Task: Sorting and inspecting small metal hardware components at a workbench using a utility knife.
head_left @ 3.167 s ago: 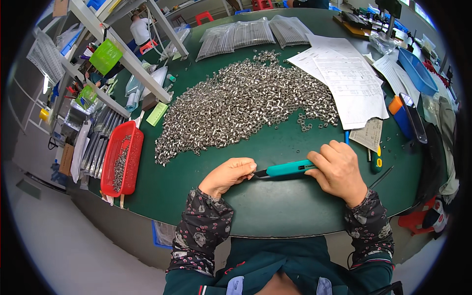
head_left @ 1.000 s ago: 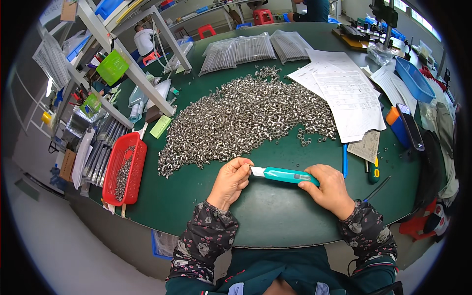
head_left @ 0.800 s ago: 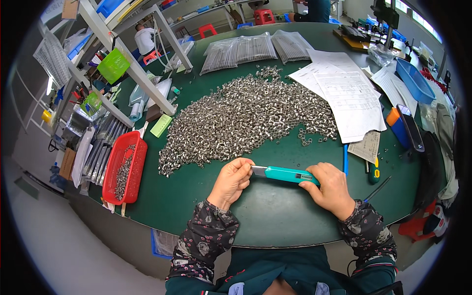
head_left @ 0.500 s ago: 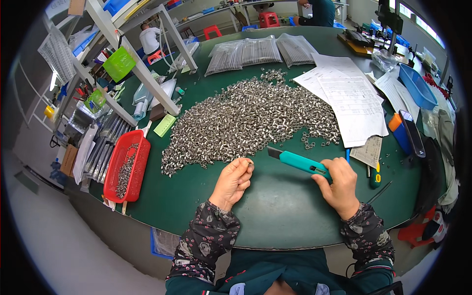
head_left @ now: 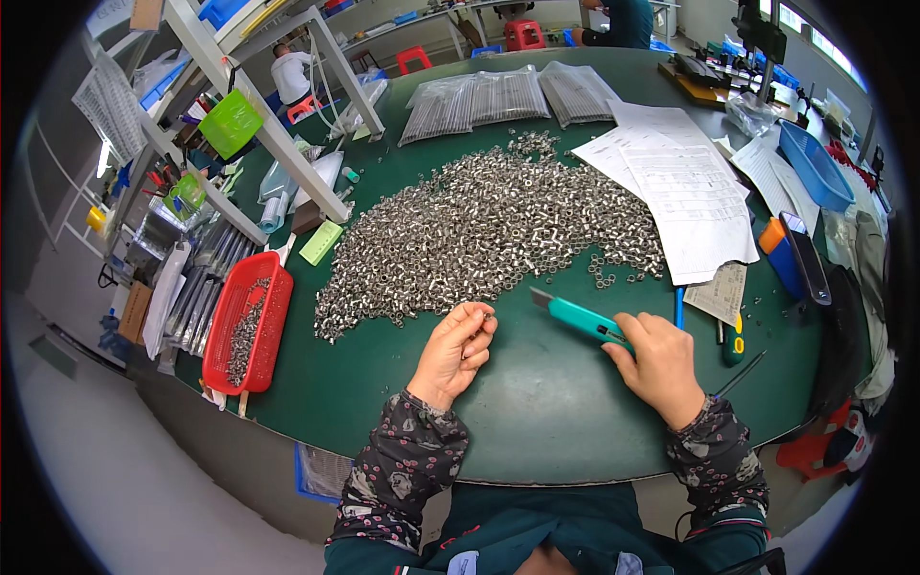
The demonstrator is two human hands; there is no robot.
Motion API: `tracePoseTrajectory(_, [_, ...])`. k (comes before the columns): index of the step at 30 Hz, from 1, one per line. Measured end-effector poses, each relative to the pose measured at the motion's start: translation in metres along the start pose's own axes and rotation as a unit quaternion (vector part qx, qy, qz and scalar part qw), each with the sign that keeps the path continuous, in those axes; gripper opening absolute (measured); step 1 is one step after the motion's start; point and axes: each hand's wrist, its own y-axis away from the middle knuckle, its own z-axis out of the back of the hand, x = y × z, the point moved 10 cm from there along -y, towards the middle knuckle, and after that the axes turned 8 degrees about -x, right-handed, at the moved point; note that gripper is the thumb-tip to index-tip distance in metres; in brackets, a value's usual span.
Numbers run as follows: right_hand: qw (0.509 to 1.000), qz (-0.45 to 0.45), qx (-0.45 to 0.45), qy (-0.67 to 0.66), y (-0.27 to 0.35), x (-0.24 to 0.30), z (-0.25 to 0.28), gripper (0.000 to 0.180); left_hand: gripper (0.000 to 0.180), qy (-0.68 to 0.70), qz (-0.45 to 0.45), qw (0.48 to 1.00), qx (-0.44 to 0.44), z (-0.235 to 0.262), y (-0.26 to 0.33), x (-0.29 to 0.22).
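Note:
My left hand (head_left: 454, 355) is closed in a pinch on a small metal ring (head_left: 488, 317), mostly covered by the thumb and fingertips. In my right hand (head_left: 661, 369) is a teal utility knife (head_left: 585, 320), its blade (head_left: 541, 297) out and pointing left toward the left hand. Blade and ring are apart. Beyond both hands a wide heap of small silver metal rings (head_left: 479, 230) spreads over the green tabletop (head_left: 537, 412).
A red basket (head_left: 278, 307) holding more metal pieces stands at the left. Papers (head_left: 695, 206), a phone (head_left: 805, 259) and a blue tray (head_left: 815, 165) lie on the right. Bagged metal tubes (head_left: 508, 99) lie at the back. A shelf post (head_left: 278, 144) rises at the left.
The utility knife has shifted slightly right and tilted, its blade tip now a little farther from the left hand. The left hand has barely moved.

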Motion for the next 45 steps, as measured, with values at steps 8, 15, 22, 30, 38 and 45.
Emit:
tracePoseTrajectory(8, [0.966,-0.156,0.103,-0.176,0.008,-0.019,-0.022,0.028,0.011,-0.031,-0.021,0.999,-0.007,0.003,0.000,-0.001])
tracePoseTrajectory(15, [0.937,-0.182,0.145,-0.262,0.017,-0.014,-0.035,0.030,0.014,-0.048,-0.029,0.998,0.005,0.002,0.000,-0.001])
tracePoseTrajectory(22, [0.929,-0.179,0.166,-0.277,0.019,-0.011,-0.041,0.029,0.012,-0.054,-0.038,0.998,0.002,0.003,-0.001,0.001])
tracePoseTrajectory(30, [0.921,-0.203,0.189,-0.273,0.021,-0.014,-0.043,0.029,0.010,-0.086,-0.039,0.995,-0.036,0.000,0.001,-0.001])
tracePoseTrajectory(38, [0.909,-0.224,0.211,-0.283,0.023,-0.014,-0.046,0.029,0.010,-0.132,-0.082,0.988,-0.021,-0.002,0.002,-0.005])
tracePoseTrajectory(45, [0.965,-0.123,0.090,-0.214,0.012,-0.007,-0.023,0.028,0.010,-0.176,-0.099,0.979,-0.003,-0.005,0.003,-0.004])
